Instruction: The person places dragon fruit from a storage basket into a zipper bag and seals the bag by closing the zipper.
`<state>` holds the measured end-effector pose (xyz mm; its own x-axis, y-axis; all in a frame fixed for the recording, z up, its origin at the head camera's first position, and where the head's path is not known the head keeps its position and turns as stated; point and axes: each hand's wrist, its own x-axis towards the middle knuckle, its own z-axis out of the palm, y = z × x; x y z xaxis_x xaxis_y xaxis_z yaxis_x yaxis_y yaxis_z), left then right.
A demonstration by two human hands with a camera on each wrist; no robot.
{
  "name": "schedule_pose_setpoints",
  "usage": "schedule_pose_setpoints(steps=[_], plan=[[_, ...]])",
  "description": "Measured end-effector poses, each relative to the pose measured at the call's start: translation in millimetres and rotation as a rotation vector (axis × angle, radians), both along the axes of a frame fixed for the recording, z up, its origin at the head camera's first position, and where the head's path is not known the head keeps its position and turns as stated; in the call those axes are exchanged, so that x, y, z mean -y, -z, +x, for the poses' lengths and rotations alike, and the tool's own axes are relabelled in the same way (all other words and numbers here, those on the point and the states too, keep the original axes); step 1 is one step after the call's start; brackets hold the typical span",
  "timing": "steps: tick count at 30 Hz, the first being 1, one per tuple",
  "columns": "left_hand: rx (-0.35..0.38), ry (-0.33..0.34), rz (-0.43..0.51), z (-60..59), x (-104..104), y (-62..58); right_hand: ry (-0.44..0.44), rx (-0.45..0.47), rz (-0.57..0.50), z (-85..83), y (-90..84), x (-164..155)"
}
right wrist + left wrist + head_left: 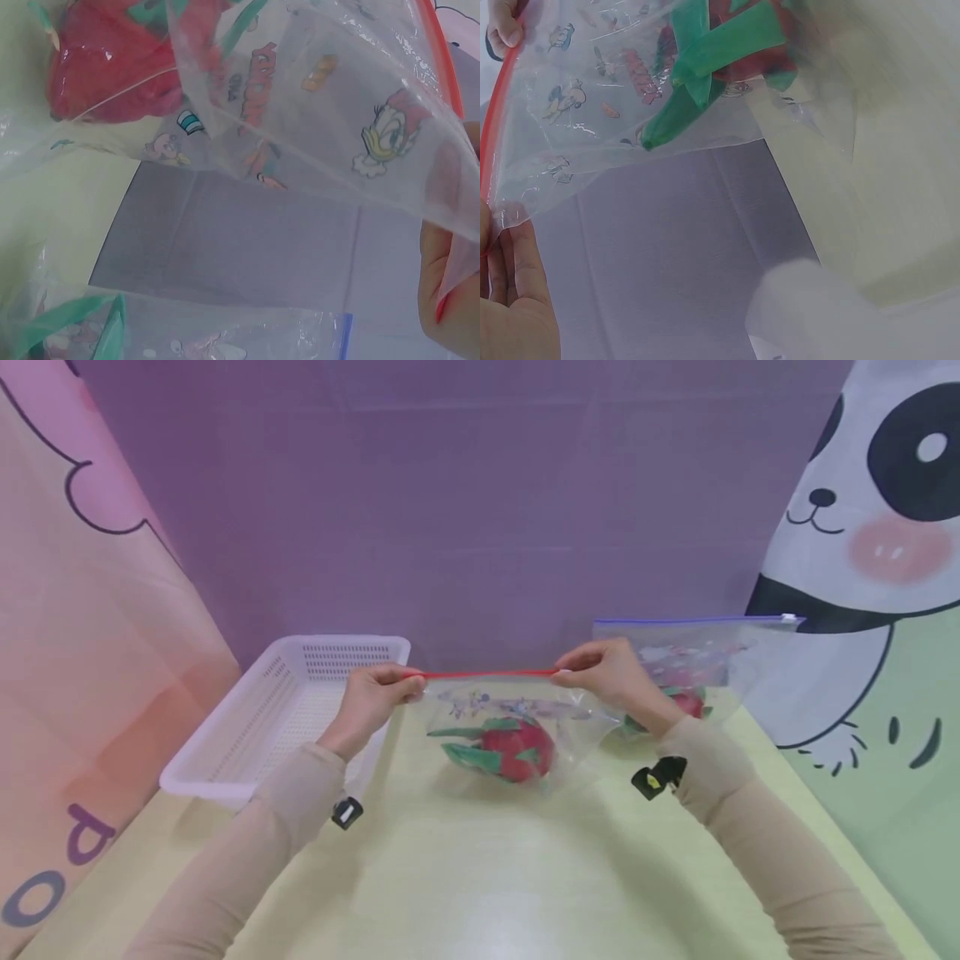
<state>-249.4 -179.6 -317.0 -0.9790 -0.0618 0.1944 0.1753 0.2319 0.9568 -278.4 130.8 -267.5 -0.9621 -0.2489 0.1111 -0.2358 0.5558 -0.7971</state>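
A clear zip bag [510, 727] with a red zip strip [487, 674] hangs between my two hands over the yellow-green table [480, 877]. Inside it lies a red toy dragon fruit with green leaves [510, 750]. My left hand [378, 693] pinches the strip's left end. My right hand [603, 672] pinches its right end. In the left wrist view the red strip [496, 120] runs up from my fingers [514, 285], with the fruit's green leaves [697, 67] in the bag. The right wrist view shows the fruit [112, 67] through cartoon-printed plastic [337, 112].
A white perforated basket [285, 718] stands at the table's left, just beside my left hand. A second clear bag with a blue zip strip [697, 660] and another red fruit stands behind my right hand. Purple backdrop behind, patterned curtains on both sides.
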Motion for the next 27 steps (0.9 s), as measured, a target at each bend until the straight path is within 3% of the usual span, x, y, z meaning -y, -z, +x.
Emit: schedule_pose_setpoints(steps=[15, 27], plan=[[0.01, -0.015, -0.01, -0.2, -4.3, -1.3, 0.027, 0.017, 0.056, 2.3, -6.2, -20.3], [0.023, 0.009, 0.012, -0.4, -1.0, 0.1, 0.076, 0.038, 0.015, 2.7, -6.6, -34.3]])
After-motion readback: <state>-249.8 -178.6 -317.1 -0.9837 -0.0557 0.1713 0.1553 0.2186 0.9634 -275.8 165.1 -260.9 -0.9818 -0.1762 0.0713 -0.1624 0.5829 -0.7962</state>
